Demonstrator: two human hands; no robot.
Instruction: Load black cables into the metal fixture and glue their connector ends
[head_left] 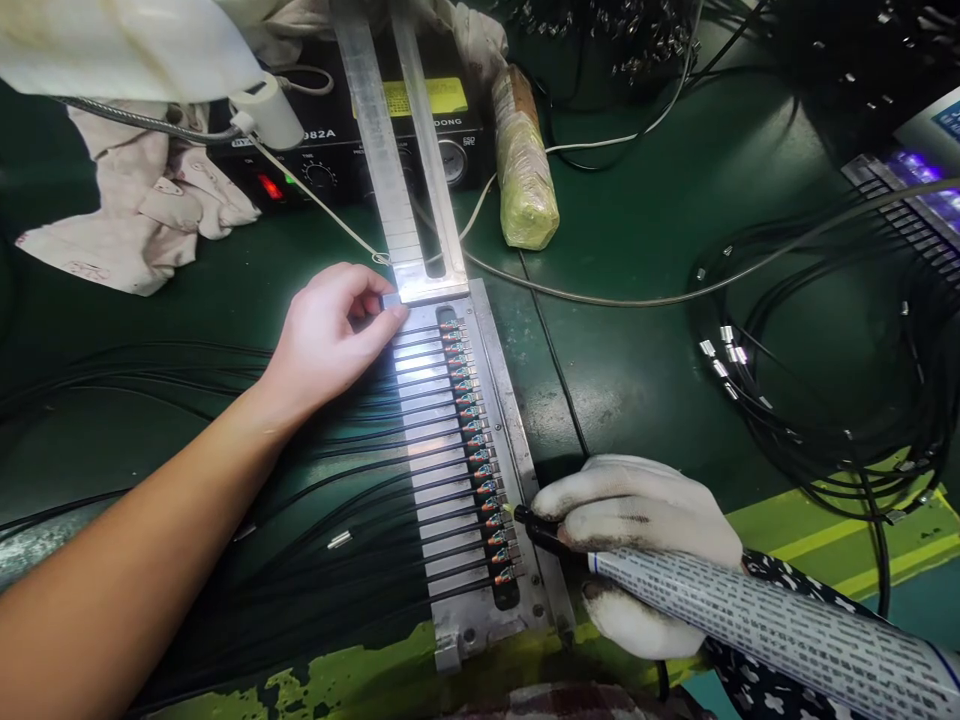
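A long metal fixture (450, 625) lies in front of me, holding a row of black cables (439, 462) side by side. Their stripped ends, with small coloured wires and metal connectors (480, 455), sit over a slot. My left hand (330, 325), bare, pinches the fixture's far left edge beside its raised, slotted metal cover (394, 215). In a white glove, my right hand (645, 525) grips a printed tube (757, 615) around its black nozzle (544, 530). The nozzle's tip is close to the connectors near the row's lower part; whether it touches them I cannot tell.
A black control box (322, 165) with a red lit switch stands behind, beside a crumpled cloth (142, 200). A wrapped yellowish block (529, 190) lies near it. Coiled cables with metal ends (750, 390) are at the right. A thin hose (637, 300) crosses the green table.
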